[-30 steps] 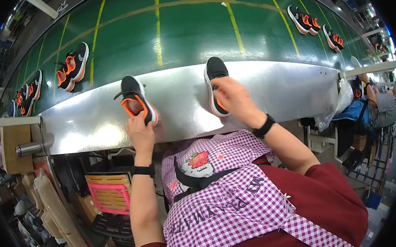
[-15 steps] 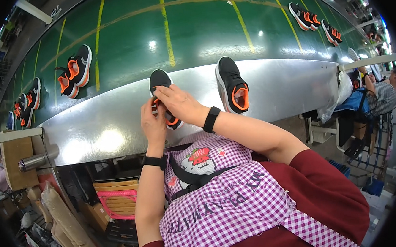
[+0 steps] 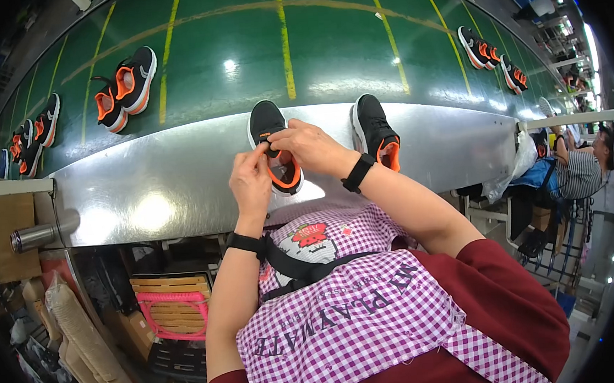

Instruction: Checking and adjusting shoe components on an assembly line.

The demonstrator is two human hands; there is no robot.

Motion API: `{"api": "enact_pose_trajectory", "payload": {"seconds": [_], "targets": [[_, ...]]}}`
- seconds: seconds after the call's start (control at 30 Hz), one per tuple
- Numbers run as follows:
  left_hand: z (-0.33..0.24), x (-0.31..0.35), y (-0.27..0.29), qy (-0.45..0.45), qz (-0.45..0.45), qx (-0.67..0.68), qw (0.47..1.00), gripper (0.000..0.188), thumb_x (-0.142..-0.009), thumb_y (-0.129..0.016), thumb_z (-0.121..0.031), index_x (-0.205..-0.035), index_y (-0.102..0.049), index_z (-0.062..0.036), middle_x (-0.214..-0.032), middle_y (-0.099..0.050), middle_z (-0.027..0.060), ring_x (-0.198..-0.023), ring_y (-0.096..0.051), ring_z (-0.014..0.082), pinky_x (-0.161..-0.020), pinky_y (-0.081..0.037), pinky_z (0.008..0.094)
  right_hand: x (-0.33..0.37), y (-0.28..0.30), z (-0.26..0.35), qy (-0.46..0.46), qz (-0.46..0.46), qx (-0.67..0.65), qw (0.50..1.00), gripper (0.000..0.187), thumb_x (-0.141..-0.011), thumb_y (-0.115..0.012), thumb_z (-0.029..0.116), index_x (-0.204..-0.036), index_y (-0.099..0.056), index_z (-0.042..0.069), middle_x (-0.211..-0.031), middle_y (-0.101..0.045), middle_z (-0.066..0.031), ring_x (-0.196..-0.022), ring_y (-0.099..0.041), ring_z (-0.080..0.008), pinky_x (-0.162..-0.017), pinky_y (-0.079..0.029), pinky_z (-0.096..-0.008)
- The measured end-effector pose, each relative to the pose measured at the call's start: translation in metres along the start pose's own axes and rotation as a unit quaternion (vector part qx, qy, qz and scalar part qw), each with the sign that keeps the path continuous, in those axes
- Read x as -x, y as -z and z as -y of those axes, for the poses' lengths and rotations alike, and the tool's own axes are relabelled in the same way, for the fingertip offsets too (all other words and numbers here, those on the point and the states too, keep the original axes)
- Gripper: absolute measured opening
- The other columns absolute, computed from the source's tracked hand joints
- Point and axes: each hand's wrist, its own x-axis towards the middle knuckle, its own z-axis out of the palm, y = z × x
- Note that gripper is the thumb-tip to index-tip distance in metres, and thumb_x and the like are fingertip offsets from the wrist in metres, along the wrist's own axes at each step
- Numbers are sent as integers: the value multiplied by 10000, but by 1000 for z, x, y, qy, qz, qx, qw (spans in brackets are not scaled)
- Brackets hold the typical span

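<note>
A black sneaker (image 3: 268, 118) with orange lining and a white sole lies on the metal ledge in front of me, its toe pointing away. My left hand (image 3: 251, 185) pinches at the left side of its upper, by the front of the opening. From the right, my right hand (image 3: 314, 147) bends over the same spot, fingertips pressed together on the dark strap area; they partly hide what they grip. A matching sneaker (image 3: 374, 126) stands to the right, apart from both hands, its heel partly behind my right wrist.
Beyond the metal ledge (image 3: 148, 156) runs a green surface (image 3: 225, 37) marked with yellow lines. Pairs of similar sneakers sit at left (image 3: 127, 86) and far right (image 3: 478, 48). A slatted chair (image 3: 173, 311) is below the ledge. Another person (image 3: 582, 172) sits at far right.
My fingers have shifted on the sneaker: the right hand has drawn back off its upper, and more of the orange opening shows. The whole view has shifted slightly.
</note>
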Motion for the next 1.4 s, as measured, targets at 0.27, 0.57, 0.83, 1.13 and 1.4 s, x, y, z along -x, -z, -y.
{"api": "enact_pose_trajectory", "payload": {"seconds": [0.27,0.57,0.83,1.13,1.4], "targets": [[-10,-5,0,-99,33,-218,970,145,-829,-563,-64,-947,-645,-83,-858,-574,93,-732,-602,289,-617,-477,375,-1,0,-7,-6,12,7,1000,261,-662,-618,-8,-905,-690,53,-1074,-641,-31,-796,-524,-219,-736,-493,-293],[2,-3,10,59,50,119,990,292,-785,-628,-51,-1073,-580,-53,-900,-604,110,-728,-614,215,-667,-509,312,4,-23,10,32,-33,123,991,122,-645,-651,78,-767,-665,85,-1056,-600,-8,-832,-507,-206,-683,-496,-283],[3,-3,21,-20,86,-9,996,389,-751,-673,-81,-1120,-558,-40,-983,-611,85,-882,-576,202,-725,-488,313,28,-9,32,-183,-118,-14,976,553,-791,-615,130,-1288,-380,74,-970,-591,-128,-951,-559,-354,-754,-485,-381],[-11,-13,10,-262,69,-156,950,236,-700,-624,-12,-932,-643,-55,-910,-607,43,-819,-560,239,-684,-476,347,30,-43,20,-309,39,-87,946,475,-851,-507,189,-1204,-338,-81,-667,-588,-257,-652,-590,-432,-590,-467,-490],[-10,-6,13,-315,90,-254,910,231,-696,-602,-26,-920,-649,-52,-900,-630,42,-855,-573,223,-736,-461,354,28,-46,22,-303,32,-96,948,399,-828,-493,135,-1150,-383,-74,-668,-589,-255,-647,-582,-439,-590,-467,-491]]}}
